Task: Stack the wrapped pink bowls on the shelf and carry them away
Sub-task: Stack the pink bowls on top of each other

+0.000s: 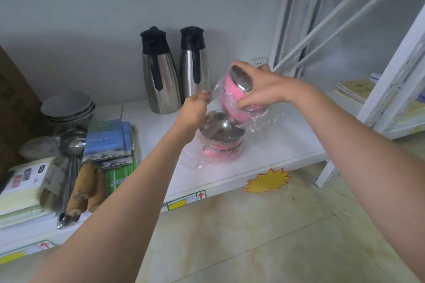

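Note:
A stack of wrapped pink bowls (pixel 222 142) with steel insides sits on the white shelf (pixel 287 147), loose clear plastic around it. Just above and to the right, my right hand (pixel 264 86) grips another wrapped pink bowl (pixel 232 96), tilted on its side with its steel opening facing up and left. My left hand (pixel 195 108) reaches in from the left, fingers pinched on the clear wrap at the tilted bowl's left edge, directly over the stack.
Two steel thermos jugs (pixel 161 76) stand at the back against the wall. Grey bowls (pixel 69 108), ladles (pixel 71 145), booklets (pixel 108 140) and packets crowd the shelf's left. A white metal rack (pixel 391 87) stands at the right. Tiled floor lies below.

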